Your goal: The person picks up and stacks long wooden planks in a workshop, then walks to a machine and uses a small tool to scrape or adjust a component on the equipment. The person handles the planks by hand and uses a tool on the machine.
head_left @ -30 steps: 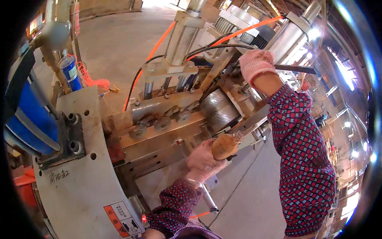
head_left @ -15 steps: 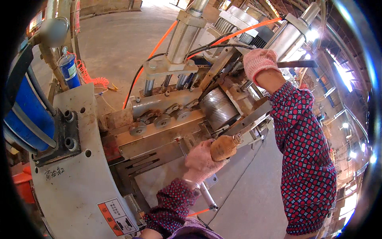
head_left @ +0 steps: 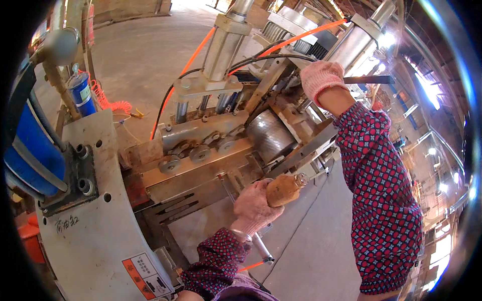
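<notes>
My left hand [head_left: 255, 204], in a pink knitted glove, is closed around a stubby brown, wood-like piece [head_left: 282, 191] with a narrower, shiny end pointing right. It holds this piece above the front of a machine, near a ribbed metal roller [head_left: 272, 135]. Higher up on the right, my right hand [head_left: 321, 79], also gloved in pink, is closed at a dark flat bar [head_left: 370, 80], which sticks out to the right of the fist. Its fingers are mostly turned away. Patterned sleeves cover both forearms.
Several small metal wheels [head_left: 200, 153] line a rail left of the roller. An upright pneumatic cylinder [head_left: 221, 55] stands behind, with orange hoses [head_left: 193, 59]. A grey steel housing [head_left: 95, 220] with a blue cylinder [head_left: 35, 150] fills the left. A blue canister [head_left: 82, 94] stands beyond.
The view has shifted slightly, so the machine sits a little further left. The brown piece has tilted slightly in my left hand; my right hand stays at the bar.
</notes>
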Demonstrator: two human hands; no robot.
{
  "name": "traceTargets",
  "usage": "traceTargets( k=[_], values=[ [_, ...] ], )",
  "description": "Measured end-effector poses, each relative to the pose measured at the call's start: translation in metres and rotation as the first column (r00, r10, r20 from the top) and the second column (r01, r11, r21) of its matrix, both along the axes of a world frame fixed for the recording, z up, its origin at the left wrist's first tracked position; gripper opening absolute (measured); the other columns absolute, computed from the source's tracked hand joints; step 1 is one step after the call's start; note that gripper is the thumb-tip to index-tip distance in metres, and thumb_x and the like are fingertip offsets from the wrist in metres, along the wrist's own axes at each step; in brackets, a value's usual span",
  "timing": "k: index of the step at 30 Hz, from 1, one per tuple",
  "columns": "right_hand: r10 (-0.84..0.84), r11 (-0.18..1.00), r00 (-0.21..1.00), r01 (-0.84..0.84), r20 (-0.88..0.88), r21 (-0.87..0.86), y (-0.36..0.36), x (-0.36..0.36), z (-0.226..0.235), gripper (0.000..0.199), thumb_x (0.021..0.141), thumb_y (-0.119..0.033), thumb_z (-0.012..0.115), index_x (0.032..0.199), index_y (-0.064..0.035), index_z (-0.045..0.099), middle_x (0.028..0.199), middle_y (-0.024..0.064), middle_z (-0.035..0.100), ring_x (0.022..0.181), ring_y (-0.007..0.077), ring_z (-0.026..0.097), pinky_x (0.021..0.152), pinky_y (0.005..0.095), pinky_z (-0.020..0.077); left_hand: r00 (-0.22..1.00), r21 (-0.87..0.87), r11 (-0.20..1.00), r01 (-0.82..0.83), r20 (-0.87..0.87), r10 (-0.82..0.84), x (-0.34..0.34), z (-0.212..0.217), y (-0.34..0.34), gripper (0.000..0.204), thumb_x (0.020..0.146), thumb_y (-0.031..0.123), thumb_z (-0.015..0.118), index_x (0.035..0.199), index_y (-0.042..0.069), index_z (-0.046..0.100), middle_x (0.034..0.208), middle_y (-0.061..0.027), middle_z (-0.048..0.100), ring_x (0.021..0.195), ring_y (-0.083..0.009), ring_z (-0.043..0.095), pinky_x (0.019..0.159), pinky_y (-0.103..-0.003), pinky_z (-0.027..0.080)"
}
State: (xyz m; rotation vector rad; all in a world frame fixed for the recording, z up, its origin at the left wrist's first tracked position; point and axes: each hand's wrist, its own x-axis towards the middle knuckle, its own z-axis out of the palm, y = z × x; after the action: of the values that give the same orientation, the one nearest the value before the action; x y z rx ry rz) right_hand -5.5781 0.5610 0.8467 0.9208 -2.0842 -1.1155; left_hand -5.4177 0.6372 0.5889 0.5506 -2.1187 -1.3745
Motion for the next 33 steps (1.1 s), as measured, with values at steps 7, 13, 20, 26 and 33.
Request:
traceTargets(
  k=[7,13,20,26,33],
  values=[
    [-0.018,0.999,0.999,0.019,-0.036,0.046,0.001,0.000,0.002,0.022,0.084,-0.017,0.058,0.099,-0.0095,0.073,0.101,0.0122,0.071,0.093,0.0302,0.069,0.066,0.0456,0.0550,1.000,-0.013,1.000,0.013,0.028,-0.013,0.002,0.003,0.000,0.049,0.065,0.033,0.073,0.109,0.017,0.060,0.104,-0.0074,0.063,0.101,-0.0293,0.059,0.087,-0.039,0.049],
    [0.014,1.000,0.999,-0.014,-0.030,0.003,0.000,-0.005,0.000,0.023,0.084,-0.016,0.058,0.100,-0.0093,0.073,0.101,0.0131,0.071,0.093,0.0306,0.069,0.066,0.0466,0.0549,0.999,0.037,0.999,0.030,0.044,-0.032,0.003,0.004,-0.002,0.052,0.065,0.036,0.074,0.111,0.016,0.059,0.106,-0.0077,0.062,0.103,-0.0285,0.059,0.089,-0.038,0.048],
    [0.011,1.000,1.000,-0.011,-0.010,0.009,-0.001,-0.002,0.000,0.023,0.083,-0.015,0.058,0.101,-0.0101,0.073,0.100,0.0124,0.071,0.094,0.0295,0.069,0.068,0.0459,0.0548,1.000,-0.036,0.999,0.010,0.016,-0.010,0.002,-0.005,-0.002,0.054,0.066,0.038,0.074,0.113,0.016,0.059,0.106,-0.0079,0.062,0.102,-0.0286,0.059,0.089,-0.038,0.048],
    [-0.020,1.000,1.000,0.020,0.002,0.020,-0.002,0.000,0.003,0.023,0.084,-0.016,0.058,0.101,-0.0100,0.073,0.102,0.0120,0.071,0.095,0.0295,0.069,0.070,0.0449,0.0550,1.000,-0.035,0.999,0.012,-0.001,-0.012,0.003,-0.004,-0.004,0.053,0.066,0.036,0.075,0.113,0.015,0.060,0.105,-0.0081,0.063,0.102,-0.0288,0.060,0.088,-0.038,0.049],
    [-0.040,0.999,0.999,0.040,0.026,0.032,-0.003,-0.006,0.008,0.025,0.084,-0.018,0.059,0.104,-0.0104,0.072,0.104,0.0127,0.070,0.097,0.0299,0.068,0.072,0.0454,0.0552,1.000,-0.027,0.999,0.024,-0.005,-0.024,0.004,0.002,-0.002,0.053,0.066,0.034,0.074,0.113,0.016,0.059,0.106,-0.0081,0.063,0.104,-0.0290,0.059,0.088,-0.039,0.048]
  ],
)
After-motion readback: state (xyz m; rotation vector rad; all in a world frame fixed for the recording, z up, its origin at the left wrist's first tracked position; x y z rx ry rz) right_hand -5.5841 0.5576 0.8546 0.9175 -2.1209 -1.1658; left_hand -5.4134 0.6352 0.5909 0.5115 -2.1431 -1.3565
